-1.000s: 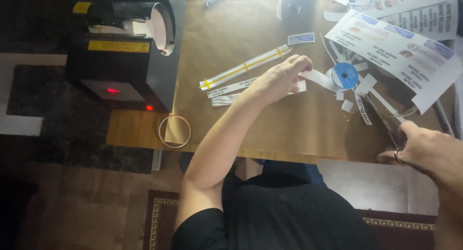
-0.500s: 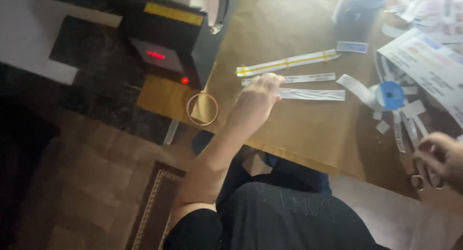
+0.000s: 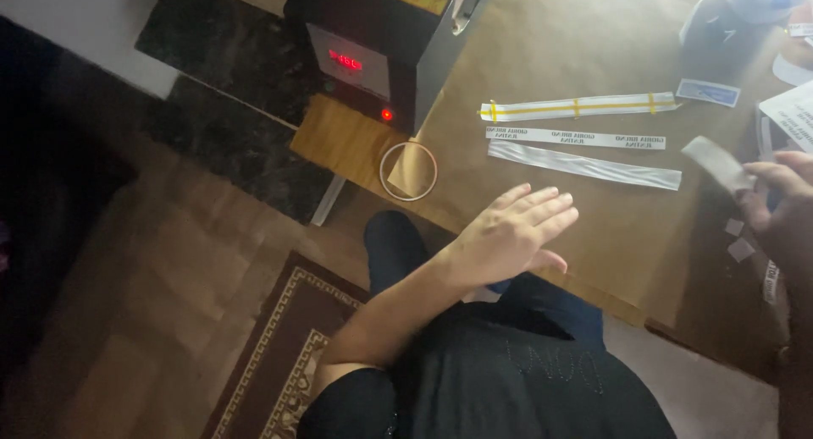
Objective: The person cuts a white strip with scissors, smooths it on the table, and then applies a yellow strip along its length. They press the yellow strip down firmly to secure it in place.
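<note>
My left hand point(image 3: 508, 231) hovers flat with fingers spread over the near edge of the brown-paper-covered table point(image 3: 542, 49), holding nothing. Just beyond it lie three long paper strips: a plain white one point(image 3: 584, 165), a printed one point(image 3: 576, 138) and one with yellow bands point(image 3: 576, 109). At the right edge of view my right hand point(image 3: 783, 202) pinches one end of a short white paper strip point(image 3: 711, 161), which sticks out to the left above the table.
A black box machine point(image 3: 373, 41) with a red lit display stands at the table's far left. A thin ring point(image 3: 408, 171) lies at the left corner. A small blue label point(image 3: 707, 92) and small white paper scraps point(image 3: 738, 240) lie at the right. Floor and a patterned rug point(image 3: 279, 354) show below.
My left hand has drawn back from the strips toward the near table edge and opened flat. My right hand has risen, now holding a short white strip. The view has swung left.
</note>
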